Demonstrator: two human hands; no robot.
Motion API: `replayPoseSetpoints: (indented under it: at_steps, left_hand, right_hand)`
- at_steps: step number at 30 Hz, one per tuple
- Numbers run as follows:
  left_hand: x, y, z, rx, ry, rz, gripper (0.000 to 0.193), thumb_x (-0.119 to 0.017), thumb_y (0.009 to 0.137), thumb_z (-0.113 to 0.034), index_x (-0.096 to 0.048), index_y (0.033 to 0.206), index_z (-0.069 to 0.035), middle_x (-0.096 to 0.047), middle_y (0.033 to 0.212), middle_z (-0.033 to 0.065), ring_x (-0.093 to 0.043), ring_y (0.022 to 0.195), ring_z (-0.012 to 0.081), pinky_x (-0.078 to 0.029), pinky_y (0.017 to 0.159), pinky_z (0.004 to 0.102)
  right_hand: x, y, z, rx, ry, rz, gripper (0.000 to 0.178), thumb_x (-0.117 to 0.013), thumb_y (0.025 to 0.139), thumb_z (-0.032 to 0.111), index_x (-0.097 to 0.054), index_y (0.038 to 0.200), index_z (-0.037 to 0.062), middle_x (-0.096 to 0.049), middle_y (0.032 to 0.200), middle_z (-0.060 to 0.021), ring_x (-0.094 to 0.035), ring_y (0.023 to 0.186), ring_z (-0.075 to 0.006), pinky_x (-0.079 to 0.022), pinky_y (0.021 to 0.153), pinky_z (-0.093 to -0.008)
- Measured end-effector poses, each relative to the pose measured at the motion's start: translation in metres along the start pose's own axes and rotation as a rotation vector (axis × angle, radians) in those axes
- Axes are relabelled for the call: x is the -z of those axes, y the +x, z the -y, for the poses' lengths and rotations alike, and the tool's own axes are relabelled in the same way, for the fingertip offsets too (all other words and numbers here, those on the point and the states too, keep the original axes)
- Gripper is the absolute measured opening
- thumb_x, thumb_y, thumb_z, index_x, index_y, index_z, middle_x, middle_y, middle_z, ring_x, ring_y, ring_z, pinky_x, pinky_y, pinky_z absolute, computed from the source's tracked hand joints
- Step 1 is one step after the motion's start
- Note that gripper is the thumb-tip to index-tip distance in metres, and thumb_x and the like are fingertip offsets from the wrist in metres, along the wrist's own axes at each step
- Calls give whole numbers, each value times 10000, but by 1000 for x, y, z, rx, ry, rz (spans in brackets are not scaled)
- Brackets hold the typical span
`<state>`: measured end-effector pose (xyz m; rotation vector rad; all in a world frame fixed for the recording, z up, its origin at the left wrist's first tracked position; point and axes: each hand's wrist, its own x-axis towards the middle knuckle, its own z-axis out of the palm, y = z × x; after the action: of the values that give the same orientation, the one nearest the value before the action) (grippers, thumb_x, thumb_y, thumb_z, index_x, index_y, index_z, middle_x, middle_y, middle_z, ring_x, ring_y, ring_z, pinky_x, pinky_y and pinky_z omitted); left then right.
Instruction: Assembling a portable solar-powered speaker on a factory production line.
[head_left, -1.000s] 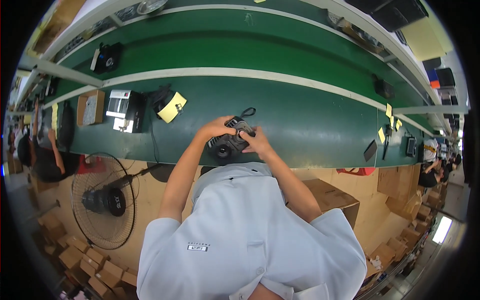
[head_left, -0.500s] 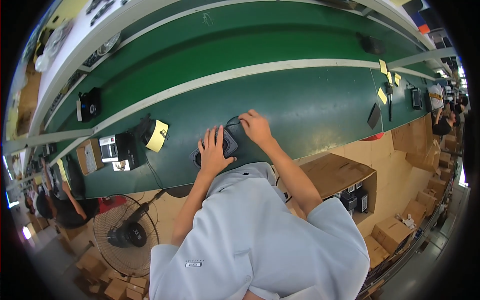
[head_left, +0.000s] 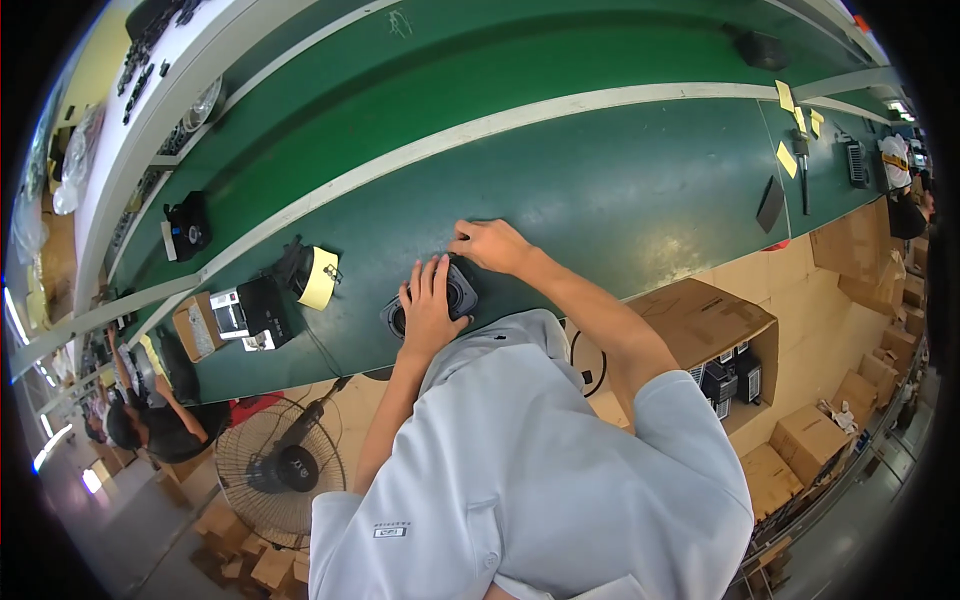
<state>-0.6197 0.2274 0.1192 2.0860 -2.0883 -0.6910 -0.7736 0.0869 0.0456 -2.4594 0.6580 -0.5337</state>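
A black two-cone speaker unit (head_left: 461,292) with round openings lies on the green bench (head_left: 600,190), close to my body. My left hand (head_left: 428,312) spans it, fingers on the far side and thumb towards the near edge, covering its middle. Just beyond the unit's far right corner, my right hand (head_left: 490,246) is closed with its fingers curled. A thin black cable ran from the unit to these fingers half a second ago; now the hand hides most of it.
To the left stand a yellow-labelled black part (head_left: 319,279), a black box (head_left: 265,308) and an open carton (head_left: 198,328). A fan (head_left: 280,470) stands below. Yellow notes and a dark flat piece (head_left: 770,204) lie right. A large carton (head_left: 700,320) holds black units.
My right hand has moved left, closer to the unit, and its fingers have curled downward. My left hand stays on the unit. The whole view has shifted slightly.
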Motion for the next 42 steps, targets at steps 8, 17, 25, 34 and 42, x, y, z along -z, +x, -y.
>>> replayPoseSetpoints:
  at_steps: [8,17,25,34,42]
  left_hand:
    - [-8,4,-5,28,-24,-51,1127,-909,559,-237,-287,1469,0,-374,1506,167,-304,1437,359,-254,1128,573]
    - [-4,4,-5,34,-17,-33,1093,-903,565,-229,-309,1456,-12,-387,1494,161,-320,1423,362,-263,1127,563]
    - [-6,2,-6,-12,-13,-56,1081,-910,517,-220,-358,1430,-50,-432,1458,153,-360,1392,379,-278,1111,523]
    - [0,23,-12,100,-28,146,901,-854,636,-255,-425,1403,-56,-538,1382,156,-529,1255,351,-410,1008,489]
    - [7,54,2,103,-304,314,541,-747,806,-316,-640,1294,-109,-664,1218,186,-631,1099,393,-503,934,446]
  right_hand:
    - [4,3,-9,85,61,120,75,-615,860,172,-677,872,132,-553,866,-68,-656,696,-270,-530,595,-398]
    - [-5,-3,-2,48,5,148,177,-616,807,48,-594,979,80,-529,1012,-109,-659,827,-274,-562,664,-398]
    - [1,-12,3,60,-12,124,168,-622,793,44,-579,953,75,-529,1018,-111,-642,904,-271,-576,661,-384]
    - [7,-45,3,-120,195,-9,156,-609,821,7,-557,955,66,-517,993,-121,-622,876,-319,-545,695,-412]
    - [20,-76,23,-242,335,-102,196,-637,843,20,-556,1018,55,-528,1019,-122,-619,873,-351,-533,742,-442]
